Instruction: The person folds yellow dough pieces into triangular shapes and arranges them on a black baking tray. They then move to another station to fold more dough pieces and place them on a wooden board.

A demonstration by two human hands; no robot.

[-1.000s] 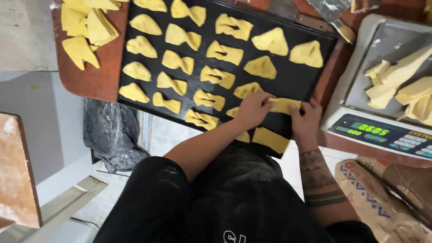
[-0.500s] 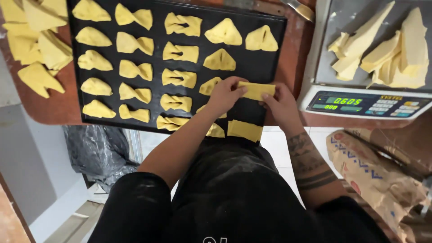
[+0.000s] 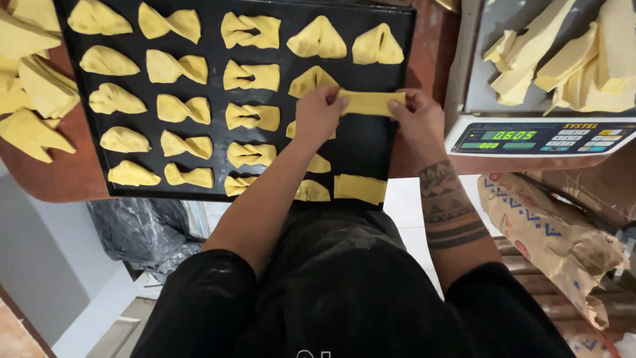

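Left hand point(image 3: 319, 114) pinches one end of the flat yellow dough strip point(image 3: 371, 103), held above the black baking tray point(image 3: 397, 40); right hand point(image 3: 419, 116) grips the other; we judge uneven pulling may tear it.

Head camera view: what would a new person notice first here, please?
First, the two hands over the black baking tray: the left hand and the right hand hold a flat yellow dough strip by its ends. Left of them, rows of twisted yellow dough pieces fill the tray. At the right, a digital scale carries a heap of cut dough.
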